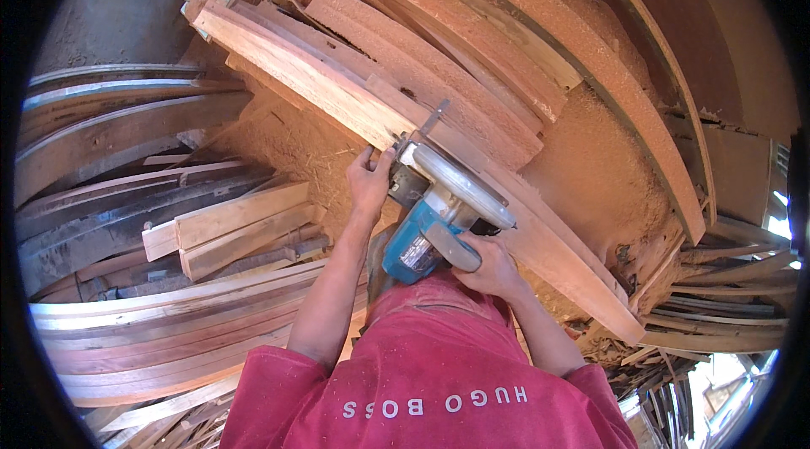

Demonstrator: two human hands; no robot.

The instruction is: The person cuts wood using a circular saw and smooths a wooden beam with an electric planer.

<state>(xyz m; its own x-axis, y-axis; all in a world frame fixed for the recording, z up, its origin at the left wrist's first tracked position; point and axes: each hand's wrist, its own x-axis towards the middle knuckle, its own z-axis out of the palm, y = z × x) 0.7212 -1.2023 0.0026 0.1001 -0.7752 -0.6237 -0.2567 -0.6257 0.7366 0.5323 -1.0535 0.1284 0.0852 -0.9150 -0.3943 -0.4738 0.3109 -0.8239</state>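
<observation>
A rip cut along the plank [354, 103] looks underway. The circular saw [439, 213] sits on it; the right hand [489, 267] wraps its handle, the left hand [369, 183] curls fingers on its front. Next: steady forward push.

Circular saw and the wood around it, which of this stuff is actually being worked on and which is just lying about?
In use:
- blue handheld circular saw, right hand on its handle
- long pale wooden plank under the saw
- left hand at the saw's front

Lying about:
- short pale wooden offcuts at left
- grey weathered boards
- heaped reddish sawdust
</observation>
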